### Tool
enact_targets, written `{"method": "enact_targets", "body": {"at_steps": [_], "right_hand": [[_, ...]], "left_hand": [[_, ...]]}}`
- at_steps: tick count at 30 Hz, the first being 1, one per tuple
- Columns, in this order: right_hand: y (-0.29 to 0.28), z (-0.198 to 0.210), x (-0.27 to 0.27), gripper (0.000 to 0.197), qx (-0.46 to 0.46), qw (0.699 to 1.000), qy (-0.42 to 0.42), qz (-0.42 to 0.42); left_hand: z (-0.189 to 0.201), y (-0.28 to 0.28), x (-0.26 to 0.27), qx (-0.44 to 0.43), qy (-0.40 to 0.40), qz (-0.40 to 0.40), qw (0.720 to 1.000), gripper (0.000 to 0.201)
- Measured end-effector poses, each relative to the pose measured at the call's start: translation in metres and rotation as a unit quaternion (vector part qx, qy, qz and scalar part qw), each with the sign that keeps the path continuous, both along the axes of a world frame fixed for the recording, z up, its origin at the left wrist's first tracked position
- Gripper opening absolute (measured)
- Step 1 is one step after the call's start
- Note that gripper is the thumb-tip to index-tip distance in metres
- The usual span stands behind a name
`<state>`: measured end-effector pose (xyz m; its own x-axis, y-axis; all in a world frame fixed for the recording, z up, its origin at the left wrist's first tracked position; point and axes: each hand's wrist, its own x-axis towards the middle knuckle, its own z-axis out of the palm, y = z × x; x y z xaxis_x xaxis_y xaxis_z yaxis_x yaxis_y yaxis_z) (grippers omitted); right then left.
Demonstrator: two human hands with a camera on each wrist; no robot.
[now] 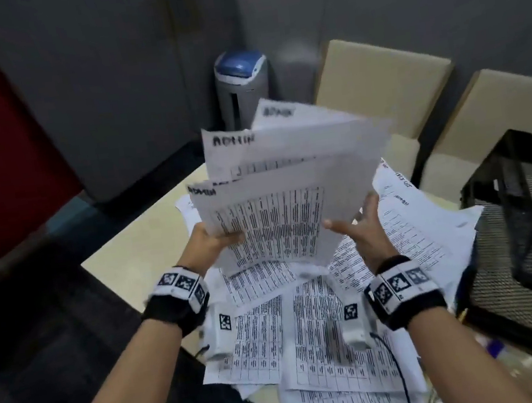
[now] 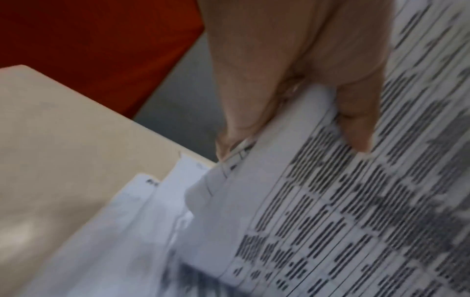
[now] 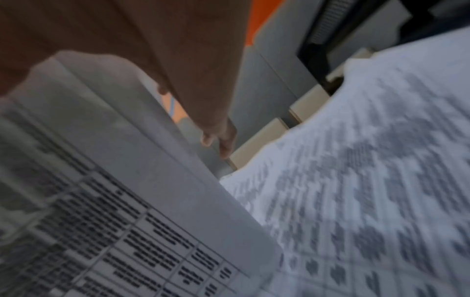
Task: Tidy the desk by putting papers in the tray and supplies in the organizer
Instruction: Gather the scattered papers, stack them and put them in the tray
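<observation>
Above the bench: fanned sheets, left hand pinching their lower corner, right hand spread flat alongside. Light, floppy, slippery (likely to slide apart); best squared, gripped along one edge.

Matt paper sheets, black wire-mesh tray

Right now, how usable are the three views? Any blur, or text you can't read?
Head view: motion blur on the fanned sheets held by the left hand; table text unreadable. Right hand open beside them. Left wrist view: thumb and fingers pinch the sheets, print smeared into dashes. Right wrist view: blurriest and dim, loose papers smeared, mesh tray only a dark edge.
</observation>
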<state>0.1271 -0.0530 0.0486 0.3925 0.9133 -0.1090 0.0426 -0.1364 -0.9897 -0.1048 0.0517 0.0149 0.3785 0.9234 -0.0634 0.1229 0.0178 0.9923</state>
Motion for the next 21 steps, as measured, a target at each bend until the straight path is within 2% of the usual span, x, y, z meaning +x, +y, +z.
{"method": "enact_targets", "body": {"at_steps": [2, 4, 5, 6, 9, 11, 13, 14, 16, 17, 19, 21], "right_hand": [[0.001, -0.009, 0.003, 0.105, -0.018, 0.999, 0.024, 0.011], [0.008, -0.003, 0.004, 0.062, 0.002, 1.000, 0.025, 0.017], [0.012, 0.004, 0.001, 0.041, 0.014, 1.000, 0.005, 0.010], [0.016, 0.012, -0.003, 0.031, 0.023, 1.000, -0.015, -0.007], [0.030, 0.039, -0.016, 0.018, 0.091, 0.991, -0.022, -0.098], [0.034, 0.057, -0.024, 0.023, 0.163, 0.975, 0.005, -0.150], [0.034, 0.070, -0.026, 0.049, 0.240, 0.954, 0.017, -0.180], [0.031, 0.072, -0.025, 0.064, 0.273, 0.944, 0.006, -0.188], [0.025, 0.072, -0.024, 0.081, 0.320, 0.925, -0.065, -0.194], [0.023, 0.071, -0.024, 0.087, 0.326, 0.917, -0.115, -0.196], [0.023, 0.064, -0.025, 0.086, 0.294, 0.902, -0.247, -0.197], [0.027, 0.056, -0.025, 0.066, 0.207, 0.888, -0.372, -0.176]], "left_hand": [[-0.011, 0.000, -0.005, -0.023, -0.013, -0.021, 0.999, 0.043], [-0.004, 0.002, -0.007, -0.032, -0.008, -0.048, 0.998, 0.044], [0.003, 0.004, -0.005, -0.028, -0.010, -0.056, 0.998, 0.051], [0.013, 0.004, -0.002, -0.017, -0.019, -0.052, 0.998, 0.054], [0.052, 0.004, 0.013, 0.058, -0.078, 0.053, 0.994, 0.028], [0.078, 0.003, 0.022, 0.112, -0.119, 0.090, 0.982, 0.024], [0.095, 0.005, 0.027, 0.135, -0.165, 0.086, 0.973, 0.026], [0.100, 0.007, 0.027, 0.140, -0.192, 0.081, 0.968, 0.038], [0.102, 0.010, 0.028, 0.142, -0.239, 0.085, 0.957, 0.061], [0.100, 0.011, 0.030, 0.155, -0.242, 0.096, 0.953, 0.063], [0.094, 0.011, 0.034, 0.228, -0.186, 0.136, 0.946, 0.060], [0.085, 0.013, 0.037, 0.321, -0.076, 0.156, 0.931, 0.047]]}}
